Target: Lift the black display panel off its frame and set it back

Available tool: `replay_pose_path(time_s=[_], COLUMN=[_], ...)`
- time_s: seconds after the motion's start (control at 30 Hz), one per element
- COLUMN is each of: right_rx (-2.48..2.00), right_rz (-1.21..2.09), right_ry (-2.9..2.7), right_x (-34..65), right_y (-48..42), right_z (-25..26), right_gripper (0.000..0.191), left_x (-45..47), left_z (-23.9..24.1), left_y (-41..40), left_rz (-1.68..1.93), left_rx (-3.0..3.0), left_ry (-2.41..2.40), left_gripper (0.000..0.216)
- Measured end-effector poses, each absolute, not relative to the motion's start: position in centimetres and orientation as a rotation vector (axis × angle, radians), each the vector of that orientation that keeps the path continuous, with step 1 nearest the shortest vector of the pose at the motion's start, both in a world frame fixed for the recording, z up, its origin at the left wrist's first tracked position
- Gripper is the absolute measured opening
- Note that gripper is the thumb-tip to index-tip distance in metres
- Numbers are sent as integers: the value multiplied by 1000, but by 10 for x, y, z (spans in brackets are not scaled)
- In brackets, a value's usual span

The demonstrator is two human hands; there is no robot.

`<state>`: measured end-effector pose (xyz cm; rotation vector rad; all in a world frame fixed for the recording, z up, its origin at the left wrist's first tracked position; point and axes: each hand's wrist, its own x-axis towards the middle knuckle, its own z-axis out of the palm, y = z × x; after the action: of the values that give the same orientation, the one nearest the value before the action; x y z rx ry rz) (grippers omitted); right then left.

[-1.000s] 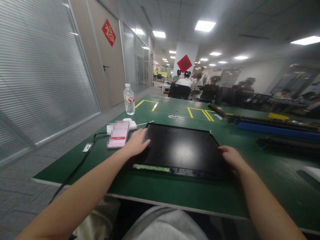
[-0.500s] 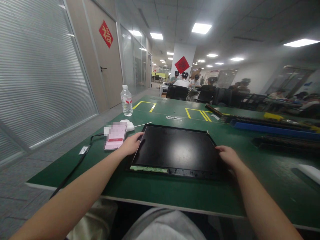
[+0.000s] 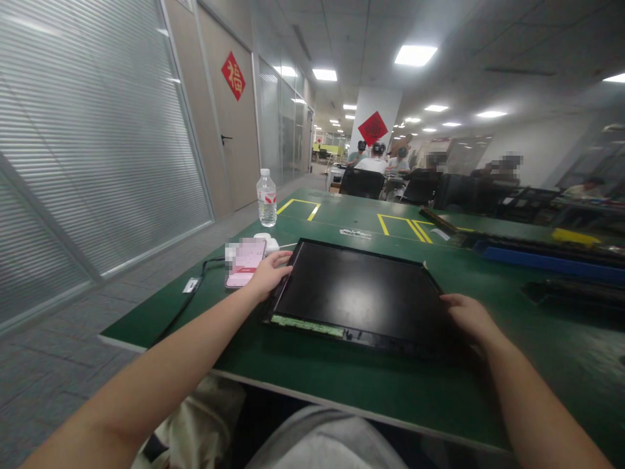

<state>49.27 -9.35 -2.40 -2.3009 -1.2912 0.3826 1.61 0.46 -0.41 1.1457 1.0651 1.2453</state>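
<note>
A black flat display panel lies on the green table in front of me, with a green circuit strip along its near edge. My left hand grips the panel's left edge, fingers curled over it. My right hand holds the right edge near the front corner, fingers wrapped down the side. The panel's left side looks slightly raised off the table.
A phone with a pink screen lies left of the panel, with a white charger and a black cable by it. A water bottle stands further back. Long black and blue parts lie at right. People sit at desks behind.
My left hand slid from the panel's top surface to its left edge and closed on it. The camera view swung left, so everything shifted right in the picture.
</note>
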Motion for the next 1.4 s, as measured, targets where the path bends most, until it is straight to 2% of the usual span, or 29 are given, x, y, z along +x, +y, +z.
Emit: replay_pose_path(time_s=[0.2,0.8,0.87,1.1,1.4], right_rx=[-2310,-2304,-2314,-2302,-2246], right_rz=[409,361,385,391,376], right_ry=[-1291,-1313,-1297,-1282,-1284], right_x=[490,493,492,492,502], right_y=[-95,-95,-95,-95,-91], right_z=[-21,-24,-23,-23,-32], right_gripper=[52,48,49,51,43], left_x=[18,24,24,23,22], left_z=[-1,7,7,1,5], left_y=[3,-4,-4,-1,0], left_rz=[1236,1114,1107,1096,1081], left_rx=[1022,832,852,959,993], left_ry=[1069,1011,1022,912,775], left_gripper=[50,76,72,37,43])
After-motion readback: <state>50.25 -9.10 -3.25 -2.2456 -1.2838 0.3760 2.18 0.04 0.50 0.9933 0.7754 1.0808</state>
